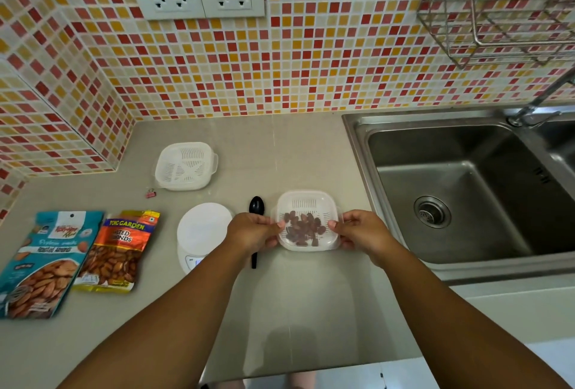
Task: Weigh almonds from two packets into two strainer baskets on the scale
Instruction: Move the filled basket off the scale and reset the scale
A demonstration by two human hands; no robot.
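your left hand and right hand pinch opposite rims of the almond-filled strainer basket between them, keeping it level; the scale sits bare just left of your left hand.

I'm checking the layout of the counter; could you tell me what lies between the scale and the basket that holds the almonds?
In the head view, a black spoon lies between the scale and the almond basket; the left hand reaches across it.
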